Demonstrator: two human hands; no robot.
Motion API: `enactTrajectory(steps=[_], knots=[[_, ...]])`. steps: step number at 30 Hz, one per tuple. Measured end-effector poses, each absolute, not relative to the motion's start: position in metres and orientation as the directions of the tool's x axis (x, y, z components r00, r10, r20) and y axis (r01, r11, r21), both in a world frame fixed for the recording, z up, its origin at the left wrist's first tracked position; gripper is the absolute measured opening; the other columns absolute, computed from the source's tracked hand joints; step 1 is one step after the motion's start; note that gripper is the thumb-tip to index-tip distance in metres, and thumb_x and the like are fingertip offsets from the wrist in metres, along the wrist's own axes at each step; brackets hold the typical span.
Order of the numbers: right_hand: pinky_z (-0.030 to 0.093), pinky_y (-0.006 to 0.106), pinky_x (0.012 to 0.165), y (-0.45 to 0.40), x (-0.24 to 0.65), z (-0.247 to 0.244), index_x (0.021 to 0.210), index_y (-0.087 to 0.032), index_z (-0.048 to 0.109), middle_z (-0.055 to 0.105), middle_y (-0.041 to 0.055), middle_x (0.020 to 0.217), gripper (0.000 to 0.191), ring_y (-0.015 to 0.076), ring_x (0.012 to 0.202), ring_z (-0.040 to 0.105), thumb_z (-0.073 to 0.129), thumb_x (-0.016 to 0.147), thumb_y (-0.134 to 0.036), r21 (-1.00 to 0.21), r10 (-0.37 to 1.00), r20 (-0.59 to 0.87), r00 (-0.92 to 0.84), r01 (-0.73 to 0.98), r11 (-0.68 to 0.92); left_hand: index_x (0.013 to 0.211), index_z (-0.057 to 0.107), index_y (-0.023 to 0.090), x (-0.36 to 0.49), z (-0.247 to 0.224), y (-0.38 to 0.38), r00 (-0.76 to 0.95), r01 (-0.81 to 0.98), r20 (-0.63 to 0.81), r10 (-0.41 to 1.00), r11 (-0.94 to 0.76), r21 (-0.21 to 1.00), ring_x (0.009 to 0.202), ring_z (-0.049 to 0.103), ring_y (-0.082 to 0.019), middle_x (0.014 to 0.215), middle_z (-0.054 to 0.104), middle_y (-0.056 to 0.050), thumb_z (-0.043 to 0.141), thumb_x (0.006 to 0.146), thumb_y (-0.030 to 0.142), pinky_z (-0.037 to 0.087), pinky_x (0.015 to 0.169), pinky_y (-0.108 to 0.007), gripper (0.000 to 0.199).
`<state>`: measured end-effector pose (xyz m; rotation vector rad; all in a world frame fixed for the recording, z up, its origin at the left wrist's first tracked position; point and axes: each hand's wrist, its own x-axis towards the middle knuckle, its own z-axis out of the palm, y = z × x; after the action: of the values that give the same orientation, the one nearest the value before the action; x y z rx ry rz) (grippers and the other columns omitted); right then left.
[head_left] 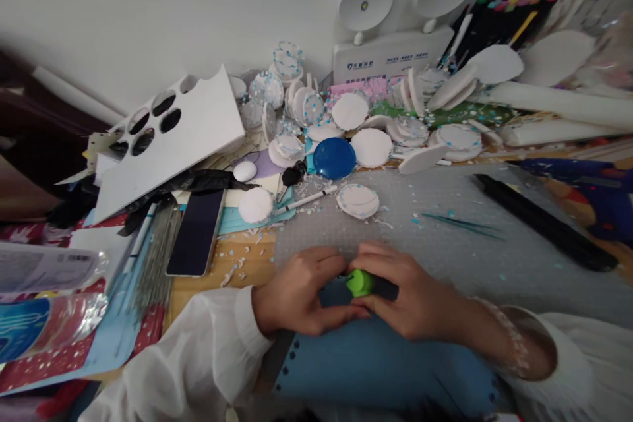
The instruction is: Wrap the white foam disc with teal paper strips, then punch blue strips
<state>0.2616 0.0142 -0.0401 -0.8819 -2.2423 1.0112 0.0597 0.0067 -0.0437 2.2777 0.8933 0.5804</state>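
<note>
Close to the table's front edge, my right hand (403,287) pinches a small bright green rounded object (361,283) between thumb and fingers; its exact kind does not show. My left hand (304,290) is curled just left of it, fingertips against a small dark bit at the green object's side. What the left fingers hold is partly hidden. Both thumbs nearly meet below the green object. Under the hands lies a blue sheet (376,369) with dark paw prints. Beyond them, a white foam disc (358,200) wrapped with thread rests on the grey cutting mat (316,231).
White foam discs (350,111), several with blue dots, crowd the back around a blue round lid (335,158). At left are a phone (195,232), a foam board with holes (198,125) and a plastic bottle (49,323). Tweezers (462,224), a black cutter (544,221) and a glue gun (588,188) lie right.
</note>
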Motion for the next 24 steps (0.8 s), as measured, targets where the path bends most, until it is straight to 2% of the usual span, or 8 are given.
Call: enactTrajectory(steps=[6, 8, 10, 13, 17, 21, 24], knots=[[0.051, 0.035, 0.071, 0.017, 0.265, -0.043, 0.089, -0.02, 0.062, 0.063, 0.0068, 0.084, 0.011, 0.0211, 0.082, 0.06, 0.062, 0.078, -0.02, -0.805, 0.758, 0.189, -0.624, 0.344, 0.484, 0.095, 0.058, 0.015, 0.057, -0.041, 0.008, 0.646, 0.476, 0.116, 0.755, -0.517, 0.712, 0.074, 0.059, -0.018, 0.082, 0.062, -0.005, 0.058, 0.083, 0.061, 0.043, 0.064, -0.026, 0.048], [0.052, 0.036, 0.074, 0.019, 0.267, -0.045, 0.092, -0.019, 0.062, 0.064, 0.008, 0.088, 0.013, 0.0219, 0.085, 0.061, 0.063, 0.08, -0.023, -0.793, 0.763, 0.205, -0.613, 0.352, 0.496, 0.1, 0.058, 0.015, 0.055, -0.039, 0.008, 0.649, 0.488, 0.098, 0.754, -0.512, 0.707, 0.077, 0.06, -0.018, 0.086, 0.063, -0.006, 0.052, 0.089, 0.057, 0.044, 0.066, -0.026, 0.044], [0.052, 0.036, 0.075, 0.02, 0.268, -0.045, 0.095, -0.018, 0.062, 0.064, 0.0082, 0.088, 0.015, 0.0216, 0.085, 0.061, 0.064, 0.081, -0.025, -0.784, 0.765, 0.211, -0.609, 0.362, 0.504, 0.091, 0.058, 0.016, 0.054, -0.039, 0.008, 0.637, 0.525, 0.101, 0.764, -0.526, 0.669, 0.073, 0.058, -0.016, 0.08, 0.061, -0.004, 0.042, 0.098, 0.044, 0.042, 0.063, -0.025, 0.033], [0.052, 0.035, 0.076, 0.021, 0.27, -0.046, 0.1, -0.016, 0.062, 0.063, 0.0081, 0.089, 0.023, 0.0209, 0.085, 0.061, 0.067, 0.082, -0.029, -0.783, 0.774, 0.193, -0.603, 0.381, 0.492, 0.073, 0.051, 0.017, 0.053, -0.043, 0.007, 0.622, 0.565, 0.135, 0.772, -0.561, 0.605, 0.062, 0.051, -0.013, 0.067, 0.054, -0.001, 0.035, 0.101, 0.029, 0.036, 0.057, -0.024, 0.034], [0.052, 0.039, 0.083, 0.025, 0.273, -0.047, 0.101, -0.018, 0.064, 0.065, 0.0089, 0.095, 0.028, 0.0228, 0.092, 0.061, 0.07, 0.078, -0.033, -0.784, 0.798, 0.133, -0.588, 0.43, 0.448, 0.071, 0.048, 0.018, 0.052, -0.048, 0.006, 0.623, 0.567, 0.157, 0.766, -0.581, 0.584, 0.059, 0.048, -0.013, 0.064, 0.051, 0.0, 0.037, 0.1, 0.026, 0.034, 0.055, -0.025, 0.032], [0.05, 0.041, 0.09, 0.031, 0.278, -0.046, 0.106, -0.02, 0.064, 0.066, 0.01, 0.107, 0.031, 0.0241, 0.102, 0.06, 0.068, 0.081, -0.037, -0.824, 0.799, 0.093, -0.595, 0.405, 0.397, 0.07, 0.046, 0.019, 0.05, -0.046, 0.007, 0.599, 0.563, 0.147, 0.787, -0.544, 0.622, 0.059, 0.049, -0.012, 0.064, 0.05, 0.001, 0.037, 0.1, 0.026, 0.035, 0.055, -0.024, 0.032], [0.051, 0.038, 0.088, 0.037, 0.282, -0.041, 0.111, -0.02, 0.064, 0.068, 0.0088, 0.108, 0.035, 0.0239, 0.103, 0.062, 0.061, 0.085, -0.044, -0.895, 0.828, -0.005, -0.56, 0.372, 0.246, 0.068, 0.043, 0.019, 0.047, -0.045, 0.007, 0.593, 0.548, 0.133, 0.794, -0.519, 0.656, 0.058, 0.047, -0.011, 0.063, 0.048, 0.002, 0.037, 0.099, 0.026, 0.034, 0.055, -0.023, 0.033]])
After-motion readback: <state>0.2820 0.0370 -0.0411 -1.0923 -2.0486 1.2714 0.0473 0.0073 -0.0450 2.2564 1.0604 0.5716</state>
